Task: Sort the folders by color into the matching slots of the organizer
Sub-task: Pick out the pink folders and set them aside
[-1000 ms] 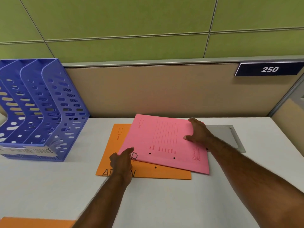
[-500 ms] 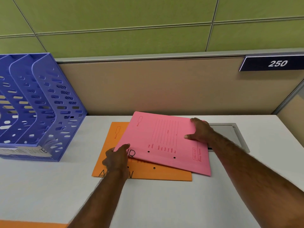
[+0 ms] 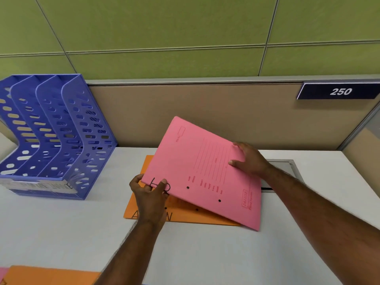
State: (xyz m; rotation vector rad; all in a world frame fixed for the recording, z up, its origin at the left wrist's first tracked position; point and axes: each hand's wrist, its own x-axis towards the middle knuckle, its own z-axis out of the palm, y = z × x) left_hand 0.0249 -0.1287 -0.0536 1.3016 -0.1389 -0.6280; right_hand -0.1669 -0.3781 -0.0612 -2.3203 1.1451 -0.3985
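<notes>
A pink folder [image 3: 197, 165] is tilted up off the desk, its near right corner still low. My left hand [image 3: 150, 194] pinches its near left corner, thumb on top. My right hand [image 3: 248, 161] grips its right edge. Under it an orange folder [image 3: 185, 217] with black handwriting lies flat on the white desk [image 3: 205, 254]. The blue perforated organizer [image 3: 51, 136] with several upright slots stands at the left by the partition; its slots look empty.
Another orange folder [image 3: 51, 275] and a sliver of a pink one [image 3: 3, 274] show at the bottom left edge. A grey cable hatch [image 3: 287, 167] is set into the desk behind my right wrist. A beige partition with a "250" plate [image 3: 339, 91] backs the desk.
Both hands have closed on the pink folder and raised its far and left side off the orange folder. The orange folder has stayed in place.
</notes>
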